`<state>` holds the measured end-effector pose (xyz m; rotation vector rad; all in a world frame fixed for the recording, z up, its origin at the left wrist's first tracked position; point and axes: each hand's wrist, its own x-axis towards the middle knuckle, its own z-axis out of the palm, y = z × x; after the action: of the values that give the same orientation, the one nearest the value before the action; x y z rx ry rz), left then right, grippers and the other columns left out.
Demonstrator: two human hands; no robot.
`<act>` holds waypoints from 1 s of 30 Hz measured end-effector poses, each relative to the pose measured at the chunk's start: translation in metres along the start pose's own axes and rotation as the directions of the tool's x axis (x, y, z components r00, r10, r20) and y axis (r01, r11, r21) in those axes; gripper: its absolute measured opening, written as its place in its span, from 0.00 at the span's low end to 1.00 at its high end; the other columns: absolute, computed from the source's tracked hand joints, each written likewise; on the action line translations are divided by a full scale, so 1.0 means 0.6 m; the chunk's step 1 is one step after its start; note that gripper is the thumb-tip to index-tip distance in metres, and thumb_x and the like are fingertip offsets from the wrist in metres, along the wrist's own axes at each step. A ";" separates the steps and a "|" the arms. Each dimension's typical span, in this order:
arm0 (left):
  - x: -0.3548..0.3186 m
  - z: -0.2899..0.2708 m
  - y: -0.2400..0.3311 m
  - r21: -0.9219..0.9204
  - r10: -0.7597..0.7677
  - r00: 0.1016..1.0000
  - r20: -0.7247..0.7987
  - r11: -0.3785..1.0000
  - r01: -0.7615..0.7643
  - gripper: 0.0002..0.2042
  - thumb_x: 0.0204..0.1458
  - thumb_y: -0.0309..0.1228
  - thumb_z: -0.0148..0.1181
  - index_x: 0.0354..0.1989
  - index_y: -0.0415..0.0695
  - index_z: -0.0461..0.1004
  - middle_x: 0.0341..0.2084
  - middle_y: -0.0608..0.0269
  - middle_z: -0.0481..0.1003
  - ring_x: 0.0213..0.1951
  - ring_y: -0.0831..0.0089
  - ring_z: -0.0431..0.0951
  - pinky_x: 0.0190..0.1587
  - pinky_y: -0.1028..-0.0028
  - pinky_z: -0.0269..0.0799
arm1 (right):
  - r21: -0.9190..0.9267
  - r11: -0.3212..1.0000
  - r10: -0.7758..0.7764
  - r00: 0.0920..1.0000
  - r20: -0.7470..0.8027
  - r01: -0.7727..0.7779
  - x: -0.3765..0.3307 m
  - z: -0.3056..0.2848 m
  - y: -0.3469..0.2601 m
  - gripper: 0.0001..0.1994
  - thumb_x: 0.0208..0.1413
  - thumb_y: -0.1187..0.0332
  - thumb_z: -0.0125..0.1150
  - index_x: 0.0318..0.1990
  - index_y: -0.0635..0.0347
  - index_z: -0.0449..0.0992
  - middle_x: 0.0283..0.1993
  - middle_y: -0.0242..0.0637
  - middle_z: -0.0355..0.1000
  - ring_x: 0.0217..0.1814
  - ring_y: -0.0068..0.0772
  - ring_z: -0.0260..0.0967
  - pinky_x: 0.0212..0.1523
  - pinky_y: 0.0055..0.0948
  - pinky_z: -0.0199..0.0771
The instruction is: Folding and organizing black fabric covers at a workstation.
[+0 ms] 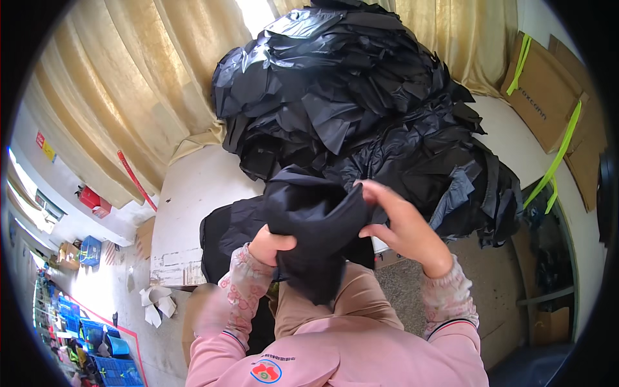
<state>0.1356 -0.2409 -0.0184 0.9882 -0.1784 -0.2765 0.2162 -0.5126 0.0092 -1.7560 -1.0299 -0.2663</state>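
Both my hands hold one piece of black cloth [309, 222] in front of my chest. My left hand [269, 245] grips it from below on the left, fingers wrapped into the fabric. My right hand [400, 222] pinches its upper right edge, thumb and fingers closed on the fold. The lower end of the piece hangs down over my lap. Just beyond it rises a big heap of black fabric pieces [361, 103] piled on a white table [193, 193]. Pink sleeves with floral cuffs cover my forearms.
Yellow-beige curtains [142, 84] hang behind the table. Flat cardboard boxes with green straps [548, 97] lean at the right. On the floor to the left lie white scraps [157, 303], blue crates [90, 250] and red boxes [94, 200].
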 end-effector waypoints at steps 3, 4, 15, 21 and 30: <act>0.005 -0.020 -0.010 -0.236 0.029 0.989 0.147 0.972 0.007 0.37 0.39 0.24 0.71 0.62 0.35 0.64 0.56 0.51 0.71 0.57 0.57 0.72 0.64 0.59 0.63 | 0.224 0.911 0.290 0.924 0.248 -0.346 -0.025 -0.018 0.088 0.19 0.49 0.79 0.64 0.51 0.63 0.73 0.35 0.41 0.76 0.38 0.33 0.75 0.43 0.28 0.73; 0.001 -0.041 -0.015 -0.323 0.039 0.966 0.257 0.945 0.048 0.39 0.38 0.25 0.72 0.63 0.35 0.62 0.58 0.50 0.70 0.58 0.56 0.71 0.64 0.58 0.63 | 0.312 0.876 0.300 0.922 0.244 -0.368 -0.031 -0.017 0.123 0.15 0.50 0.80 0.63 0.47 0.65 0.75 0.35 0.39 0.76 0.38 0.26 0.74 0.42 0.23 0.72; 0.006 0.029 -0.017 0.161 -0.018 0.996 0.083 0.987 0.005 0.25 0.60 0.40 0.58 0.61 0.38 0.64 0.54 0.60 0.71 0.53 0.71 0.72 0.56 0.70 0.69 | -0.392 0.910 -0.154 0.988 -0.020 0.133 0.029 0.047 -0.112 0.22 0.48 0.61 0.69 0.49 0.60 0.73 0.42 0.40 0.73 0.44 0.44 0.73 0.46 0.37 0.73; 0.034 0.045 -0.015 0.184 0.147 0.970 -0.195 0.977 -0.111 0.16 0.64 0.34 0.53 0.55 0.38 0.67 0.47 0.62 0.74 0.47 0.77 0.74 0.51 0.73 0.72 | -0.258 0.963 -0.094 0.993 -0.067 0.073 0.027 0.048 -0.072 0.11 0.52 0.68 0.66 0.43 0.56 0.76 0.33 0.38 0.71 0.29 0.43 0.73 0.28 0.34 0.72; -0.006 0.002 0.043 0.125 0.293 0.956 -0.002 0.949 -0.290 0.19 0.58 0.24 0.57 0.58 0.38 0.66 0.49 0.59 0.74 0.48 0.73 0.75 0.51 0.73 0.72 | -0.174 0.977 -0.092 0.982 0.168 0.121 0.037 -0.039 -0.077 0.17 0.45 0.61 0.73 0.39 0.60 0.78 0.31 0.43 0.75 0.23 0.42 0.72 0.24 0.29 0.69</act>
<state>0.1359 -0.2273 0.0040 1.0718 -0.3230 0.0164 0.2020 -0.5166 0.0634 -1.9144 -1.2504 -0.3001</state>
